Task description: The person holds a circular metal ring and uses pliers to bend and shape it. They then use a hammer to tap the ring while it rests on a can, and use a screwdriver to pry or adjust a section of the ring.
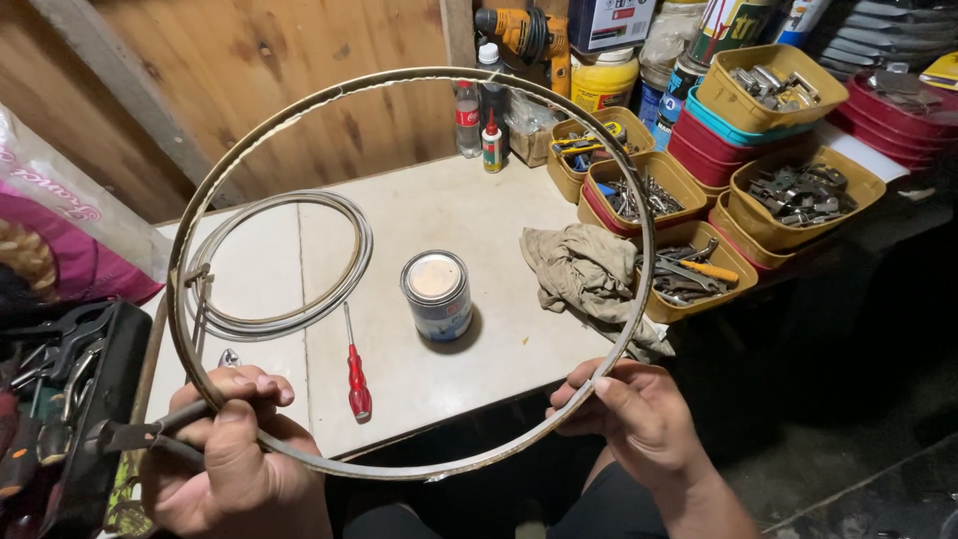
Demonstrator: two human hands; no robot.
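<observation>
White worktop (439, 200) with tin (436, 293), red-handled screwdriver (355, 371), rag (582, 269), coiled hoops (284, 265).

pink printed bag (60, 230) at left edge, labelled tin (437, 295) mid-table, yellow jar (605, 80) and box (611, 22) at back

I see my left hand (230, 454) closed on pliers (130, 435) that clamp a large metal hoop (639, 200), while my right hand (639, 419) pinches its lower right edge. Beneath the hoop, the pale bench (439, 215) carries a small tin (436, 294), a red-handled screwdriver (356, 379), coiled metal strip (354, 255) and a crumpled rag (584, 269).
</observation>
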